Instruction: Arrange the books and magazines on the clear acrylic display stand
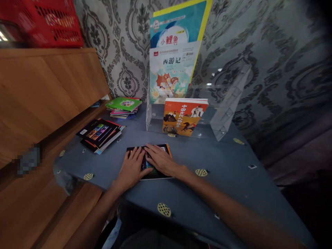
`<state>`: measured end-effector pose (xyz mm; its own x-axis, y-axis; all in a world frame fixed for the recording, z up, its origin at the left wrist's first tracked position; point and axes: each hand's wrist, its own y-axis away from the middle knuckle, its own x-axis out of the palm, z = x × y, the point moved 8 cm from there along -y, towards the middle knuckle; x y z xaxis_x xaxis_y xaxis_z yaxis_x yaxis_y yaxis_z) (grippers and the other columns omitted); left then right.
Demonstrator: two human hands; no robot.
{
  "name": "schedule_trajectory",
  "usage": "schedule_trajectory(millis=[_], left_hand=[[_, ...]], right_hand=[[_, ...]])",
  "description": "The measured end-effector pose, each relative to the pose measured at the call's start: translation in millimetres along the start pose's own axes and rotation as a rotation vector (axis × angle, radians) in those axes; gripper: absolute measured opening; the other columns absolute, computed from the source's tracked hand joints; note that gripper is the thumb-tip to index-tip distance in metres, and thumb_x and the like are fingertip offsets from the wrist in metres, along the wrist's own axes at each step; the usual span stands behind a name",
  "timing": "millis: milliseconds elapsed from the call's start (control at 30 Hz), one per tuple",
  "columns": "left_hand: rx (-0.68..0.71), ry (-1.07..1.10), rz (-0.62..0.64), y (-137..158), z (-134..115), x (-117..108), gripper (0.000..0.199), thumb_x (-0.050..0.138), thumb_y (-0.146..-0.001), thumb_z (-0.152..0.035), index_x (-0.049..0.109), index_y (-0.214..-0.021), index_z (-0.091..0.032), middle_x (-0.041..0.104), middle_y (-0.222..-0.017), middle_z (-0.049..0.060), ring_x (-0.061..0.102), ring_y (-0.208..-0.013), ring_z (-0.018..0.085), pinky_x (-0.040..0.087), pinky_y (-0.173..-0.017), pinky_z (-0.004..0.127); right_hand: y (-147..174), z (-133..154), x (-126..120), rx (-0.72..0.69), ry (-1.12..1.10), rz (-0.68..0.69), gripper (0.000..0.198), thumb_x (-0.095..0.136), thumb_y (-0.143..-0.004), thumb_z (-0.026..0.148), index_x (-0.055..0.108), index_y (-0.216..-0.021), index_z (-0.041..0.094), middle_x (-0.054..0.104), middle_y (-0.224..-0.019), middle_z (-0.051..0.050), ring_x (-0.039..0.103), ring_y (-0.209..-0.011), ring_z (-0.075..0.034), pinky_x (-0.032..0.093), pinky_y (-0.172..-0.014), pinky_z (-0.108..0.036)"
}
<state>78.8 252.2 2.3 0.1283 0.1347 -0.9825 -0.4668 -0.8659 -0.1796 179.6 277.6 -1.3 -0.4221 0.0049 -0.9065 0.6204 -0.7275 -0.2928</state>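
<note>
Left hand [132, 165] and right hand [160, 160] are lying flat, unclenched, on a black book [157, 175]; a clear bookstand [229, 105] is lining the table's [228, 166] back edge, stacked books [100, 134] its left.

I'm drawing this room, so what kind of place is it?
Probably a reading spot in somebody's home: there's patterned wallpaper, a blue-grey tablecloth, and a clear stand holding books.
</note>
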Motion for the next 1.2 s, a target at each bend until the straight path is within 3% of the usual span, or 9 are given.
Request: schedule_trajectory(millis=[133,433,633,900,1200], left_hand=[[-0.108,-0.067,0.014,1.5,14.8,4.7,0.083,0.044,-0.091,-0.069,0.04,-0.15,-0.011,0.038,-0.158,0.021,0.03,-0.149,0.038,0.033,-0.114,0.062],[-0.223,-0.114,0.003,7.1,17.2,3.9,0.078,0.036,-0.097,-0.063,0.042,-0.147,-0.004,0.035,-0.158,0.026,0.028,-0.15,0.038,0.034,-0.114,0.061],[-0.212,-0.057,-0.091,9.0,16.0,0.0,0.074,0.036,-0.097,-0.062,0.045,-0.145,-0.006,0.042,-0.153,0.028,0.034,-0.147,0.039,0.035,-0.112,0.064],[-0.183,0.03,-0.125,9.3,15.5,2.1,0.068,0.045,-0.097,-0.056,0.047,-0.143,-0.006,0.045,-0.153,0.024,0.032,-0.148,0.038,0.038,-0.115,0.055],[-0.05,0.151,-0.033,17.3,3.4,2.3,0.069,0.045,-0.097,-0.056,0.042,-0.148,-0.009,0.039,-0.158,0.021,0.026,-0.151,0.034,0.035,-0.118,0.054]], right_hand=[[0.8,-6.4,-0.8,0.167,0.151,0.04,0.058,0.043,-0.102,0.041,0.048,-0.145,0.003,0.042,-0.154,-0.023,0.037,-0.146,-0.031,0.03,-0.121,-0.052],[31.7,-18.0,-3.2,0.438,0.226,-0.016,0.072,0.039,-0.102,0.053,0.041,-0.149,-0.001,0.035,-0.157,-0.026,0.028,-0.149,-0.036,0.026,-0.12,-0.057],[62.5,-8.5,0.8,0.341,0.144,-0.112,0.073,0.042,-0.1,0.055,0.04,-0.149,0.0,0.032,-0.158,-0.028,0.02,-0.152,-0.037,0.031,-0.119,-0.055],[90.2,8.3,7.1,0.261,0.137,-0.164,0.069,0.043,-0.1,0.054,0.041,-0.15,0.006,0.035,-0.158,-0.024,0.024,-0.151,-0.035,0.035,-0.118,-0.057],[136.8,39.0,6.1,0.17,0.266,-0.266,0.061,0.044,-0.101,0.046,0.042,-0.151,0.011,0.035,-0.159,-0.021,0.031,-0.149,-0.034,0.046,-0.11,-0.052]])
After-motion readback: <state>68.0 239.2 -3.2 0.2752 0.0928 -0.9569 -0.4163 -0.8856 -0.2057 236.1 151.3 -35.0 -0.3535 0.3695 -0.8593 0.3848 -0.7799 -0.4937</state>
